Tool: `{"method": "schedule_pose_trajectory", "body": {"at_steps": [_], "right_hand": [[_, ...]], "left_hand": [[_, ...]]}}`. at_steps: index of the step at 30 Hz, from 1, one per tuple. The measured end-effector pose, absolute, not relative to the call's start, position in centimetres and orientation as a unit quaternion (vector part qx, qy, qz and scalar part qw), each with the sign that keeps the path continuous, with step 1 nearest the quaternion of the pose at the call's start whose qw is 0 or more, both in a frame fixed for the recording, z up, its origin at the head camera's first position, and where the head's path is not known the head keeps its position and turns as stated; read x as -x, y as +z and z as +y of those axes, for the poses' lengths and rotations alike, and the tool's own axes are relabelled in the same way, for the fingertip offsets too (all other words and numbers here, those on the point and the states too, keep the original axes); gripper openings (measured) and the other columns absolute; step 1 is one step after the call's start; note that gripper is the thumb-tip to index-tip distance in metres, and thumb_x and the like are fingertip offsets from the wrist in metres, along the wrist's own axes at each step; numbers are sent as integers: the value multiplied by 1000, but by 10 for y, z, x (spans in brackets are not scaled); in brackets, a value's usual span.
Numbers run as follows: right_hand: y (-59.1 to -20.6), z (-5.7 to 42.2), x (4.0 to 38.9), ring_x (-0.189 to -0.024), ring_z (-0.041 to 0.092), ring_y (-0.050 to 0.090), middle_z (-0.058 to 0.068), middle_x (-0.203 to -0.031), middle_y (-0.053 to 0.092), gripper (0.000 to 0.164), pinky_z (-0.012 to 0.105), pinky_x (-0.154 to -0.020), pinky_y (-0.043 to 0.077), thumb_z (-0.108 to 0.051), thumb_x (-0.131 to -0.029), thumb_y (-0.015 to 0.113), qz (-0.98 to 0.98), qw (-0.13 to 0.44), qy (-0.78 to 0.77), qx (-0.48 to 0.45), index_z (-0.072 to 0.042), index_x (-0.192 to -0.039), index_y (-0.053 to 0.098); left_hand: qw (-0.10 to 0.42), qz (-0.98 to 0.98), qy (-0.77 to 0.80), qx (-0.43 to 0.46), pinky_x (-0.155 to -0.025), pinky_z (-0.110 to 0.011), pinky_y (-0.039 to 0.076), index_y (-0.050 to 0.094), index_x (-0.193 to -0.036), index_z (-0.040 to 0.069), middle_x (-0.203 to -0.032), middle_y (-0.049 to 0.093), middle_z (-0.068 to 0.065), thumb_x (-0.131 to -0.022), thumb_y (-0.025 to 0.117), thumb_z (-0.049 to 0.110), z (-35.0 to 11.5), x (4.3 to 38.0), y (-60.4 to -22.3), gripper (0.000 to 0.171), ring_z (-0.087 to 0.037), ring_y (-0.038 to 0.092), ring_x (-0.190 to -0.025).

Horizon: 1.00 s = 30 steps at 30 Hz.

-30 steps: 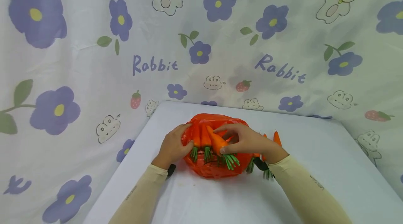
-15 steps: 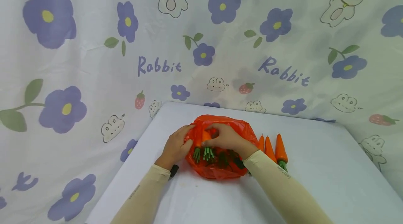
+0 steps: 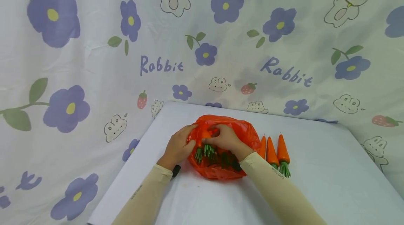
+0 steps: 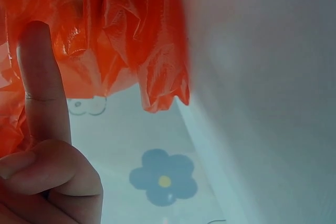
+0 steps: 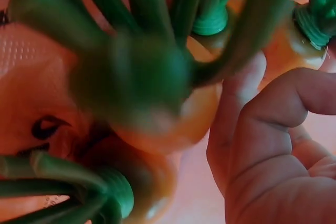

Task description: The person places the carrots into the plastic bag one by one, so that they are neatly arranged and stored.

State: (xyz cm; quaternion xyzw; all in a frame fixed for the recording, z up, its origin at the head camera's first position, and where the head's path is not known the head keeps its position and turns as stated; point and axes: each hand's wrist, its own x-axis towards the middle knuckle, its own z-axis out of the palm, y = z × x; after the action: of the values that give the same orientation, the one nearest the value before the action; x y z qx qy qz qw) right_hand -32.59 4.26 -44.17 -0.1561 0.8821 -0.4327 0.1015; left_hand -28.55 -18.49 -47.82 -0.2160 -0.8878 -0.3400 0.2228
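Observation:
The red plastic bag (image 3: 247, 130) lies spread open on the table, with several carrots in it. My left hand (image 3: 180, 146) grips the bag's left edge, its thumb beside a carrot (image 3: 199, 143); in the left wrist view one finger (image 4: 42, 72) lies straight against the red plastic. Over the bag, my right hand (image 3: 226, 139) pinches an orange carrot (image 3: 206, 134) whose green stalks point toward me. In the right wrist view, green carrot tops crowd around the right hand (image 5: 278, 156), and the nearest is blurred. The carrots' tips are partly hidden by the hands and bag.
Several carrots (image 3: 282, 151) lie on the white table (image 3: 315, 172) right of the bag, partly behind the right forearm. A curtain (image 3: 189, 77) with flowers and rabbits hangs around the table's left and far edges.
My right hand has moved left over the bag with a carrot at its fingers, now close to the left hand. The left hand keeps its place at the bag's edge.

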Motion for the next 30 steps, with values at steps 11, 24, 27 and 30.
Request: {"method": "schedule_pose_trajectory", "body": {"at_steps": [11,24,27,30], "right_hand": [[-451,37,323,-89,23,69,3,-109,73,69,41,-76,64,-54,-81,88,882,86,-443,137,-8,-130,71],[-452,36,318,-80,23,69,3,-98,73,62,35,-65,63,-56,-84,85,882,76,-442,144,-10,-124,75],[-453,36,318,-76,22,68,3,-92,72,58,33,-63,62,-57,-85,83,886,70,-435,145,-11,-119,75],[-452,36,318,-75,22,67,2,-89,72,57,33,-62,61,-59,-87,80,892,63,-425,141,-12,-118,75]], "left_hand": [[214,-889,-342,217,-105,-48,54,62,-146,9,-143,63,-1,-89,54,18,-185,286,-478,58,-22,64,-125],[209,-891,-343,213,-104,-47,54,62,-146,9,-143,63,-3,-88,55,18,-183,285,-477,59,-23,64,-124],[211,-891,-341,214,-104,-48,54,62,-146,8,-143,64,-3,-88,55,18,-183,285,-476,59,-23,65,-124],[211,-891,-341,212,-103,-49,55,62,-146,8,-142,64,-4,-88,56,18,-183,284,-475,59,-24,65,-123]]}}
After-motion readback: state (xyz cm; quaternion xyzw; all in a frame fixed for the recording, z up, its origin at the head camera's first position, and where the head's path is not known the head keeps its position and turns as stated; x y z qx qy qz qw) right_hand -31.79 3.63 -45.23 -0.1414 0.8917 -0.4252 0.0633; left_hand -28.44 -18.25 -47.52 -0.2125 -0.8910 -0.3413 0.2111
